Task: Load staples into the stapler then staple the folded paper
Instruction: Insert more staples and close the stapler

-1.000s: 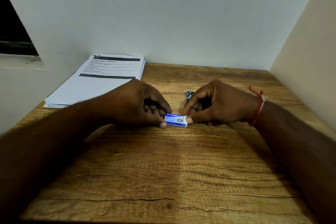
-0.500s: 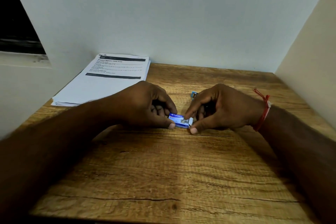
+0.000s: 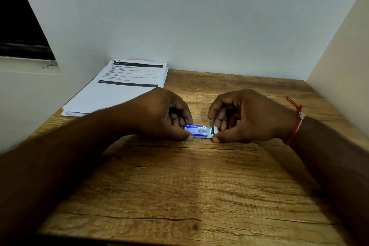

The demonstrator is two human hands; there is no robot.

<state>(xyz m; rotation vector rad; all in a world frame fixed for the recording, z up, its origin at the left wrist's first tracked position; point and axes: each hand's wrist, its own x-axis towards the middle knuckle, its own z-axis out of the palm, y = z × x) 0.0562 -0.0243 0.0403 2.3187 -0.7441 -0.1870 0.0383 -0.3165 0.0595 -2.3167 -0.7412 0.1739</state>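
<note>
Hands: I count two, both bare, both resting low on the wooden table, facing each other across one small box.
Left hand: I see its thumb and forefinger pinching the left end of the staple box, the other fingers curled into the palm.
Right hand: its thumb and fingers are pressed together on the small white inner tray or flap that sticks out of the box's right end; I cannot tell which of the two it is.
Staple box: one, blue and white with printed lettering on top, lying flat on the table between the two hands, near the table's middle.
Staples: I cannot make out any loose ones; something grey shows at the open end, too small to tell.
Papers: one stack of white sheets, how many I cannot count, top page printed with two dark bands, lying at the far left corner of the table, well apart from the box, its near edge hidden behind the left hand.
Stapler: I cannot see it in this view.
Wrist thread: one red band on the right wrist.
Walls: one pale wall behind the table, one at the right side.
</note>
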